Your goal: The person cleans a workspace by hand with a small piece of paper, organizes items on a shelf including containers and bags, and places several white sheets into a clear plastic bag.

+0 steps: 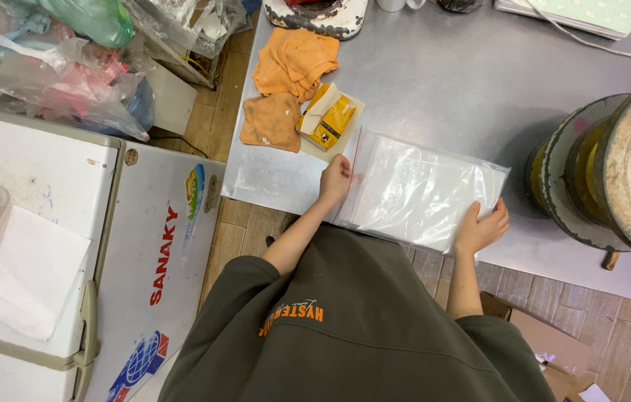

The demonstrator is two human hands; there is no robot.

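A stack of clear plastic zip bags [416, 190] lies flat on the steel table [442, 82], near its front edge. My left hand [335, 179] rests on the stack's left end, by the red seal line, fingers pressed on the plastic. At the stack's lower right corner my right hand [481, 227] presses down with fingers spread over the edge. Neither hand lifts the stack off the table.
Orange cloths [286, 78] and a yellow packet on a small board [328, 115] lie left of the bags. Large worn metal reels [613, 164] stand at the right. A white chest freezer [70, 246] sits left of the table. A cardboard box [546, 342] is on the floor.
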